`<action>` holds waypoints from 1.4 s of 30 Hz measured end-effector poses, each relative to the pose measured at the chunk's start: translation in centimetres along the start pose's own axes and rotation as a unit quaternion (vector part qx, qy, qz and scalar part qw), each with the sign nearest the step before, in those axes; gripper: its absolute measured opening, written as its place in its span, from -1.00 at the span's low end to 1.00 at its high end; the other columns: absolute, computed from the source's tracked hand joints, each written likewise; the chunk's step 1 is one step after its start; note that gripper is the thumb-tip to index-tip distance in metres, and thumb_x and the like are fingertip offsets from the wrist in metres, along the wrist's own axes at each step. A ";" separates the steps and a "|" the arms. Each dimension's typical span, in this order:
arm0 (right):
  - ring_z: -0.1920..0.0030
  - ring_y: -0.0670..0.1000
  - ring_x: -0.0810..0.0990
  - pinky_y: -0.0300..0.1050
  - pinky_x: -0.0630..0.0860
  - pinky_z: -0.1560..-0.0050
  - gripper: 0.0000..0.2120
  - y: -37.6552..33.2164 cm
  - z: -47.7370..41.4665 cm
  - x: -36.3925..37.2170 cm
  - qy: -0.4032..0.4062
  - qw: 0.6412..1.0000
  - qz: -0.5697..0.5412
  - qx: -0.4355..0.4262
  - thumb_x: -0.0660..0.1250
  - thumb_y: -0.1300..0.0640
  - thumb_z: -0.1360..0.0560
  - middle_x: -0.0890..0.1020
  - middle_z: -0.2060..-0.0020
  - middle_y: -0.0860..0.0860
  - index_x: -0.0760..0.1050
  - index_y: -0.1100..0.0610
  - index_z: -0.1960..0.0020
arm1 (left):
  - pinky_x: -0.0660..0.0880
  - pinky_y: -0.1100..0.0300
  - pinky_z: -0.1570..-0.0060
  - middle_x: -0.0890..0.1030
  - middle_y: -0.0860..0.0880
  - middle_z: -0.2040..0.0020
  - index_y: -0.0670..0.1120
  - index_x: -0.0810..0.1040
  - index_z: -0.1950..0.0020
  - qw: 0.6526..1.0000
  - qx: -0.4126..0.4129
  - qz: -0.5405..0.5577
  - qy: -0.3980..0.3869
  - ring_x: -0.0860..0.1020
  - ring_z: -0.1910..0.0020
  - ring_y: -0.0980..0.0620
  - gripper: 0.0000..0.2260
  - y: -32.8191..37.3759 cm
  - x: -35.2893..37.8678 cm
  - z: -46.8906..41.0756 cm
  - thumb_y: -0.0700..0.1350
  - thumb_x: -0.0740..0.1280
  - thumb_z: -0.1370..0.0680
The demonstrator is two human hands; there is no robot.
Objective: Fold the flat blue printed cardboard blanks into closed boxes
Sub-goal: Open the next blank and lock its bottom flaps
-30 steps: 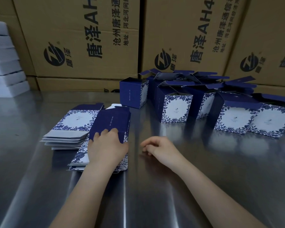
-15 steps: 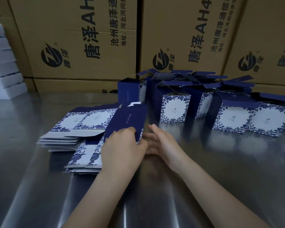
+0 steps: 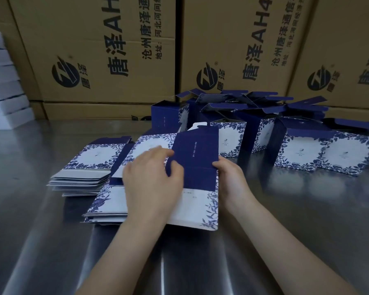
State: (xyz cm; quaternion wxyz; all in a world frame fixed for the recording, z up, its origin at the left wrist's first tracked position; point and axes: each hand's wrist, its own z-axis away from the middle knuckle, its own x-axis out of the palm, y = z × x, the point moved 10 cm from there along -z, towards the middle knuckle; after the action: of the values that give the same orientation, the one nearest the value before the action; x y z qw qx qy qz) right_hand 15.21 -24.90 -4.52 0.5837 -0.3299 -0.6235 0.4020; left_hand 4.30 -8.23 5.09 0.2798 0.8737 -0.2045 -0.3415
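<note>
Blank (image 3: 195, 158) held tilted over the near stack (image 3: 102, 207), left of tabletop (image 3: 285, 209) centre | we take both side edges, probably to squeeze it open into a sleeve | left hand (image 3: 151, 173) curled, pinching the left edge | right hand (image 3: 228, 177) gripping the right edge, wrist low | folded boxes (image 3: 296, 154) stand toward the far edge, lids open.
</note>
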 end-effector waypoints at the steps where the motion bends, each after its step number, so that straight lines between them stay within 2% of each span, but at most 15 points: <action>1: 0.02 0.22 0.56 0.17 0.48 -0.11 -0.68 -0.2 0.1 -0.1 -0.004 1.000 -0.003 -0.004 0.11 0.33 -0.51 0.62 -0.02 0.24 0.57 0.21 -0.12 | 0.45 0.01 -0.18 0.66 0.05 -0.11 -0.03 0.64 -0.16 0.999 -0.017 0.022 0.025 0.57 0.06 -0.04 -0.76 -0.6 -0.9 -0.4 -0.13 0.31 -0.52; 3: 0.08 0.14 0.62 0.01 0.56 0.03 -0.60 -0.8 0.0 -0.4 -0.004 1.000 0.004 -0.018 0.10 0.34 -0.52 0.68 -0.01 0.14 0.53 0.07 -0.23 | 0.41 -0.10 -0.26 0.61 0.13 -0.07 0.00 0.62 -0.17 0.993 -0.058 0.066 0.077 0.55 0.07 -0.03 -0.70 -2.1 -2.7 -1.1 -0.07 0.24 -0.48; 5: 0.13 -0.01 0.63 -0.23 0.57 0.20 -0.50 -2.3 -0.3 -1.3 0.019 0.998 0.046 -0.043 0.11 0.36 -0.54 0.66 0.03 -0.02 0.41 -0.08 -0.36 | 0.36 -0.12 -0.34 0.60 0.10 -0.14 0.00 0.60 -0.18 0.980 -0.087 0.112 0.140 0.54 -0.08 0.01 -0.67 -3.8 -4.5 -1.6 -0.08 0.19 -0.47; 7: -0.04 -0.07 0.55 -0.38 0.47 0.11 -0.48 -3.5 -0.5 -1.2 0.020 0.997 0.061 -0.049 0.10 0.38 -0.55 0.57 -0.16 -0.05 0.38 -0.01 -0.42 | 0.38 0.05 -0.32 0.59 0.04 -0.18 -0.02 0.57 -0.19 0.951 -0.124 0.190 0.208 0.51 -0.17 0.05 -0.69 -6.0 -6.0 -1.8 -0.16 0.16 -0.52; 9: -0.03 -0.04 0.62 -0.31 0.54 0.10 -0.60 -3.9 -0.4 -0.9 -0.002 0.998 0.026 -0.062 0.10 0.36 -0.54 0.61 -0.18 0.03 0.54 0.09 -0.24 | 0.41 0.13 -0.29 0.59 0.07 -0.15 0.03 0.54 -0.15 0.900 -0.176 0.308 0.255 0.52 -0.16 0.12 -0.72 -8.2 -6.4 -1.8 -0.17 0.11 -0.55; 11: 0.15 0.05 0.70 -0.14 0.61 0.16 -0.72 -3.5 -0.1 -0.5 -0.030 0.996 -0.067 -0.055 0.15 0.26 -0.50 0.70 0.05 0.12 0.62 0.18 -0.03 | 0.41 0.08 -0.34 0.58 0.12 -0.17 0.09 0.51 -0.12 0.858 -0.212 0.394 0.252 0.54 -0.21 0.16 -0.73 -9.5 -5.5 -2.0 -0.16 0.08 -0.57; 14: 0.21 0.11 0.72 -0.13 0.64 0.27 -0.59 -4.1 0.6 0.9 -0.108 0.986 -0.113 -0.056 0.09 0.13 -0.55 0.72 0.14 0.18 0.70 0.22 0.13 | 0.35 0.02 -0.43 0.47 0.11 -0.34 0.09 0.42 -0.32 0.888 -0.175 0.392 0.166 0.42 -0.36 0.17 -0.56 -9.0 -3.5 -2.6 -0.30 0.11 -0.54; 17: 0.22 0.11 0.72 -0.13 0.63 0.31 -0.58 -5.1 0.8 1.3 -0.138 0.980 -0.131 -0.064 0.10 0.10 -0.47 0.71 0.16 0.21 0.69 0.28 0.15 | 0.30 0.27 -0.39 0.31 0.37 -0.40 0.17 0.24 -0.50 0.923 -0.088 0.371 0.053 0.27 -0.39 0.43 -0.33 -7.1 -1.1 -3.0 -0.24 0.23 -0.43; 19: 0.25 0.11 0.72 -0.15 0.62 0.36 -0.59 -5.4 1.0 1.6 -0.139 0.980 -0.130 -0.056 0.11 0.09 -0.43 0.71 0.16 0.22 0.69 0.28 0.22 | 0.25 0.43 -0.35 0.25 0.38 -0.44 0.16 0.14 -0.56 0.935 -0.034 0.351 0.028 0.21 -0.38 0.51 -0.25 -5.9 -0.6 -3.0 -0.16 0.33 -0.43; 23: 0.23 0.13 0.72 -0.14 0.63 0.36 -0.73 -5.6 1.5 2.0 -0.153 0.975 -0.160 -0.033 0.15 0.12 -0.32 0.70 0.09 0.24 0.58 0.21 0.35 | 0.16 0.09 -0.53 0.13 0.16 -0.58 0.17 0.02 -0.58 0.933 -0.030 0.348 0.084 0.13 -0.53 0.28 -0.15 -6.2 -1.6 -2.9 -0.01 0.46 -0.44; 26: 0.23 0.08 0.72 -0.17 0.63 0.37 -0.64 -5.0 1.8 2.2 -0.170 0.971 -0.168 -0.002 0.12 0.18 -0.36 0.72 0.11 0.18 0.68 0.28 0.27 | 0.22 0.28 -0.46 0.26 0.17 -0.53 0.13 0.15 -0.55 0.933 -0.011 0.342 0.107 0.22 -0.49 0.29 -0.25 -6.3 -2.4 -3.0 -0.05 0.47 -0.46; 29: 0.26 0.03 0.72 -0.20 0.61 0.39 -0.63 -5.2 1.8 2.2 -0.179 0.970 -0.161 0.001 0.14 0.20 -0.38 0.72 0.12 0.12 0.69 0.30 0.12 | 0.41 0.36 -0.24 0.56 0.27 -0.21 0.22 0.46 -0.25 0.927 -0.020 0.351 0.129 0.49 -0.24 0.28 -0.59 -6.9 -3.0 -3.1 -0.13 0.45 -0.50; 32: 0.45 0.03 0.61 -0.21 0.53 0.45 -0.74 -6.7 1.5 1.0 -0.142 0.983 -0.096 -0.073 0.20 0.19 -0.44 0.69 0.29 0.07 0.67 0.11 0.19 | 0.47 0.36 -0.03 0.64 0.31 0.08 0.18 0.55 -0.02 0.912 -0.047 0.376 0.159 0.56 0.04 0.31 -0.76 -7.7 -3.5 -3.1 -0.16 0.44 -0.51; 36: 0.52 -0.03 0.34 -0.22 0.29 0.50 -0.72 -8.3 1.3 -1.4 -0.005 0.974 0.100 -0.202 0.25 0.24 -0.57 0.46 0.51 0.00 0.59 0.03 0.25 | 0.48 0.39 0.07 0.67 0.24 0.14 0.11 0.58 0.03 0.892 -0.061 0.412 0.179 0.58 0.13 0.28 -0.81 -7.9 -3.6 -3.0 -0.19 0.45 -0.52; 42: 0.06 -0.23 0.58 -0.35 0.47 0.02 -0.77 -8.9 2.2 -1.0 0.034 0.942 0.178 -0.284 0.31 0.23 -0.57 0.64 0.02 -0.05 0.64 -0.07 0.08 | 0.52 0.37 0.05 0.65 0.09 0.15 0.14 0.51 -0.14 0.870 -0.083 0.451 0.180 0.63 0.10 0.21 -0.71 -8.1 -3.5 -2.7 -0.17 0.44 -0.53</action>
State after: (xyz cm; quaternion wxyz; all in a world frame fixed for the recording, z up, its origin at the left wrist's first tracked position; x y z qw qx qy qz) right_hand 13.63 -30.16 2.96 0.4056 -0.6008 -0.6228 0.2944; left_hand 5.20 0.82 3.33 0.5072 0.7061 -0.4931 -0.0306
